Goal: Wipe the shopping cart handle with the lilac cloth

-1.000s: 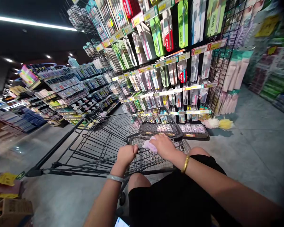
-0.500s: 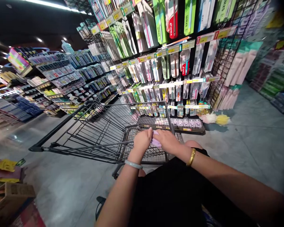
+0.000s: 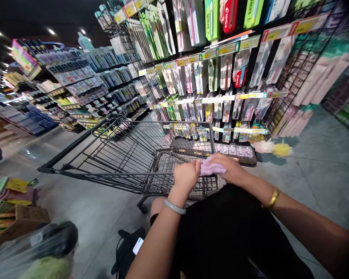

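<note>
A black wire shopping cart (image 3: 125, 155) stands in front of me on the grey floor. My left hand (image 3: 186, 175), with a pale bangle on the wrist, is curled at the cart's near edge and pinches one end of a small lilac cloth (image 3: 211, 168). My right hand (image 3: 231, 169), wearing a gold bangle, is closed over the other end of that cloth, right above the cart's folded child seat. The two hands touch each other around the cloth.
A tall wire rack of hanging toothbrush packs (image 3: 218, 69) rises just beyond the cart. More stocked shelves (image 3: 75, 85) run off to the left. Cardboard boxes (image 3: 14, 217) and a plastic-wrapped bundle (image 3: 37, 252) lie at the lower left. A dark bag (image 3: 128, 252) rests on the floor.
My left hand slid right along the cart edge from the handle to meet my right hand at the cloth. The view shifted, and the cart now appears further left.
</note>
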A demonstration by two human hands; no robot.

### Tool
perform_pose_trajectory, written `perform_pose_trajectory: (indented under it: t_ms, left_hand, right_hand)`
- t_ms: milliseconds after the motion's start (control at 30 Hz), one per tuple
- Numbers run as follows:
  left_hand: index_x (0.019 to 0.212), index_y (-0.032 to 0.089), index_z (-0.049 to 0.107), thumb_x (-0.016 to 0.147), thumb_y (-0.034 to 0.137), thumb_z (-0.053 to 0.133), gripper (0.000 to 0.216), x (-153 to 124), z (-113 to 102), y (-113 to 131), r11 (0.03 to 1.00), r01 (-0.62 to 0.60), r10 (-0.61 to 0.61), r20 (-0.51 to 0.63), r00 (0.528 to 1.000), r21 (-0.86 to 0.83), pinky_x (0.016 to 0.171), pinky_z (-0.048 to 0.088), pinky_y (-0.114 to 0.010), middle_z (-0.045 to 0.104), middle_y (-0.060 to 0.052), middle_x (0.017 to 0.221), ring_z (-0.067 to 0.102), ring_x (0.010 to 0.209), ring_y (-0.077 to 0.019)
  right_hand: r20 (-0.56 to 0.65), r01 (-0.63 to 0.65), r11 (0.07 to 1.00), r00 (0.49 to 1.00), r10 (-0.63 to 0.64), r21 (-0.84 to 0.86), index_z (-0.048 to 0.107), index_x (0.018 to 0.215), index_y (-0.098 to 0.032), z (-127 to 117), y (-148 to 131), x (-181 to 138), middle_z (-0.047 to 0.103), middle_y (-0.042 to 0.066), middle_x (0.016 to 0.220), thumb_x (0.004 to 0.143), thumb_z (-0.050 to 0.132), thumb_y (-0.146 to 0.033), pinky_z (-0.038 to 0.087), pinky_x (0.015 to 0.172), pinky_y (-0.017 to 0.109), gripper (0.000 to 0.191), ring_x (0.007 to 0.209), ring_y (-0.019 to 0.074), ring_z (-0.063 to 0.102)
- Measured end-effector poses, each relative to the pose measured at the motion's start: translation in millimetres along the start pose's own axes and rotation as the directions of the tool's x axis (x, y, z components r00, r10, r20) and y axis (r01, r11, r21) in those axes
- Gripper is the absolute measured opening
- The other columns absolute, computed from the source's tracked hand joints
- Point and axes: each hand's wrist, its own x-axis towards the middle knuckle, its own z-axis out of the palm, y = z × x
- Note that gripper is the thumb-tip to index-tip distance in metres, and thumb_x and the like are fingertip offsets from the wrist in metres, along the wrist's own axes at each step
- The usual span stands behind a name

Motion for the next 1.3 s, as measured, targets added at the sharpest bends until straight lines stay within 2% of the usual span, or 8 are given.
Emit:
perform_pose_trajectory:
  t_ms: [133, 300, 500, 733, 900, 1000, 1133, 1300]
  left_hand:
    - [0.084, 0.018, 0.072, 0.099, 0.053, 0.015, 0.069, -5, 7, 1, 0.999, -0.013, 0.014, -0.007, 1.000, 0.030, 0.059, 0.041, -0.030, 0.070, -0.011, 0.073, 0.067, 0.069, -0.0255]
    - [0.081, 0.017, 0.073, 0.100, 0.048, 0.017, 0.067, -18, 6, -7, 0.998, -0.061, 0.061, 0.000, 0.998, 0.024, 0.059, 0.040, -0.029, 0.070, -0.012, 0.071, 0.067, 0.068, -0.0238]
    - [0.080, 0.018, 0.073, 0.100, 0.045, 0.018, 0.065, -34, 1, -12, 0.994, -0.104, 0.102, 0.048, 0.994, 0.030, 0.061, 0.040, -0.031, 0.071, -0.012, 0.071, 0.067, 0.069, -0.0245]
    - [0.082, 0.020, 0.073, 0.100, 0.044, 0.022, 0.060, -52, -4, -20, 0.996, -0.091, 0.089, 0.120, 0.989, 0.012, 0.066, 0.041, -0.033, 0.072, -0.011, 0.076, 0.067, 0.072, -0.0237]
    - [0.076, 0.021, 0.072, 0.100, 0.042, 0.024, 0.058, -57, -19, -16, 0.992, -0.119, 0.113, 0.129, 0.985, 0.037, 0.079, 0.044, -0.037, 0.071, -0.009, 0.071, 0.066, 0.071, -0.0227]
    - [0.101, 0.022, 0.071, 0.101, 0.041, 0.025, 0.050, -53, -27, 1, 0.993, -0.117, 0.118, 0.055, 0.991, -0.015, 0.090, 0.041, -0.038, 0.073, -0.008, 0.079, 0.067, 0.078, -0.0219]
    - [0.150, 0.017, 0.029, 0.098, 0.057, 0.019, 0.066, -47, -23, 29, 0.994, -0.061, 0.072, 0.119, 0.990, -0.094, 0.069, 0.044, -0.032, 0.073, -0.009, 0.087, 0.068, 0.075, -0.0233]
    - [0.153, 0.008, -0.005, 0.087, 0.074, 0.027, 0.098, -49, -14, 40, 0.984, -0.094, 0.143, 0.365, 0.920, -0.150, 0.063, 0.044, -0.031, 0.073, -0.012, 0.089, 0.069, 0.076, -0.0268]
  right_hand:
    - [0.004, -0.001, 0.992, 1.000, 0.001, -0.127, 0.072, 0.089, -0.023, -10, 7, 13, 0.065, 0.008, 0.110, 0.077, 0.055, -0.010, 0.046, 0.089, 0.039, 0.024, 0.103, 0.0241, 0.058]
    - [0.178, 0.157, 0.986, 0.970, -0.163, 0.047, 0.070, 0.102, -0.026, -5, 6, 6, 0.065, 0.005, 0.114, 0.083, 0.054, -0.016, 0.042, 0.098, 0.041, 0.027, 0.108, 0.0218, 0.056]
    - [-0.023, 0.007, 0.999, 1.000, -0.006, 0.044, 0.071, 0.098, -0.024, -8, 24, 4, 0.064, 0.007, 0.117, 0.088, 0.048, -0.021, 0.043, 0.101, 0.045, 0.026, 0.114, 0.0241, 0.055]
    - [0.186, 0.152, 0.988, 0.972, -0.146, -0.015, 0.066, 0.107, -0.026, -3, -8, -20, 0.058, 0.005, 0.128, 0.081, 0.057, -0.027, 0.015, 0.118, 0.055, 0.027, 0.128, 0.0261, 0.045]
    - [-0.043, 0.009, 0.995, 0.999, -0.014, -0.096, 0.065, 0.104, -0.022, 6, 21, -9, 0.056, 0.009, 0.128, 0.082, 0.053, -0.021, 0.024, 0.115, 0.056, 0.025, 0.127, 0.0271, 0.045]
    - [-0.175, -0.009, 1.000, 0.985, 0.011, 0.012, 0.066, 0.098, -0.021, 21, 15, -15, 0.057, 0.010, 0.125, 0.083, 0.050, -0.019, 0.031, 0.113, 0.052, 0.022, 0.128, 0.0268, 0.043]
    - [-0.163, 0.001, 0.991, 0.986, 0.022, 0.135, 0.065, 0.105, -0.023, 26, -15, -42, 0.058, 0.008, 0.125, 0.089, 0.046, -0.026, 0.030, 0.114, 0.051, 0.024, 0.131, 0.0260, 0.042]
    - [0.003, 0.057, 0.996, 0.998, -0.057, 0.069, 0.064, 0.109, -0.026, 5, -3, -41, 0.057, 0.006, 0.130, 0.090, 0.048, -0.031, 0.026, 0.116, 0.050, 0.026, 0.131, 0.0255, 0.042]
